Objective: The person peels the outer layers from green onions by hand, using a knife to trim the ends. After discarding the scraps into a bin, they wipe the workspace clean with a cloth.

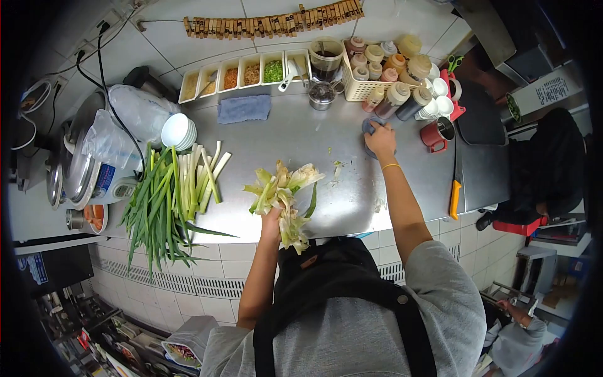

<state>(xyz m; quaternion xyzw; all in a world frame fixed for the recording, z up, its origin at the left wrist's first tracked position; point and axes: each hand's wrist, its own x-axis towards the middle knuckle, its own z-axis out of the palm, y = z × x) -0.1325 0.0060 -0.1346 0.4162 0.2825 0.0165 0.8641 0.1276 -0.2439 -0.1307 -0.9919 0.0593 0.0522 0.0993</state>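
My left hand [272, 220] is closed around a bunch of pale leek trimmings [284, 195] above the counter's front edge. Farther right, my right hand [380, 139] has its fingers on a grey-blue cloth [370, 127], which lies on the steel counter [251, 144] in front of the sauce bottles. Small green and pale scraps [338, 168] lie between my hands. On the left, a pile of leeks [157, 195] rests with its green leaves hanging over the front edge. A second folded blue cloth [244, 109] lies near the back.
Ingredient trays [231, 78] and a basket of bottles [361, 91] line the back. White bowls [178, 131] stand behind the leeks. At right are a red mug [434, 136], an orange-handled knife [455, 200] and a black board [480, 113]. Another person [518, 345] is at lower right.
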